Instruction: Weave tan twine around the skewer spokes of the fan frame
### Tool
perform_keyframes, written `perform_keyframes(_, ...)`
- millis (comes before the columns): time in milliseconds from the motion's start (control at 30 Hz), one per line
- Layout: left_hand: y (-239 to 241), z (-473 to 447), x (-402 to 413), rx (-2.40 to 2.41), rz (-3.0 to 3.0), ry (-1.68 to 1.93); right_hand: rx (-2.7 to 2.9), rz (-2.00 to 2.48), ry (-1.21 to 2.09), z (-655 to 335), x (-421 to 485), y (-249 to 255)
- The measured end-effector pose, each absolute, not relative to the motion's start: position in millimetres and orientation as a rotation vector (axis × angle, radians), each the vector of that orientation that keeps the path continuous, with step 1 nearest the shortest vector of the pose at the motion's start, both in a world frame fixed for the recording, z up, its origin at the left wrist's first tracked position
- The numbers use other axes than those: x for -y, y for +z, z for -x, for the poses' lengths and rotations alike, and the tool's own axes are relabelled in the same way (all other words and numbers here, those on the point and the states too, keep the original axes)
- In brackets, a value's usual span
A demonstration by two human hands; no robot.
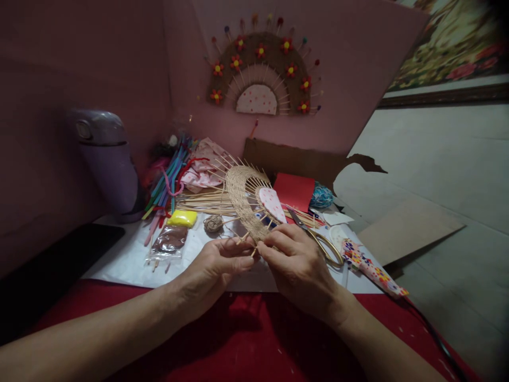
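Between my two hands is a half-round fan woven of twine over thin wooden sticks, tilted up, its stick ends poking out around the rim. A white half-disc with pink dots forms its centre. My left hand is closed with its fingertips at the fan's lower end, by the stick tips. At the same end, my right hand pinches the woven edge between thumb and fingers. A small ball of twine lies just behind my left hand. Scissors with gold handles rest by my right hand.
A finished fan with red flowers hangs on the pink board behind. Left are a purple bottle, pipe cleaners, and yellow and brown clay packets. Behind lie sticks and blue yarn; a patterned glue gun is right.
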State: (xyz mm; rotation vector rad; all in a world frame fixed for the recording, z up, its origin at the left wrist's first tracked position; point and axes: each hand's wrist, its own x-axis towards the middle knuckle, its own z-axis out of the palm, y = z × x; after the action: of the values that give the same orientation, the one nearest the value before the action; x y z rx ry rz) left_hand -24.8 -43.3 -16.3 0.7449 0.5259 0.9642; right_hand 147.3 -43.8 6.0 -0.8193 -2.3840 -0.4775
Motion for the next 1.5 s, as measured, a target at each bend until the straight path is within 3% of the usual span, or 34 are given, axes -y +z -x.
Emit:
perform_keyframes(800,-17,27,42,-0.490,-0.795,0.981,2.028,0.910,-0.196,-147,43,-8)
perform_keyframes(1500,-20,27,40,-0.455,-0.814,0.990,2.178,0.883,-0.322,-146,46,-3)
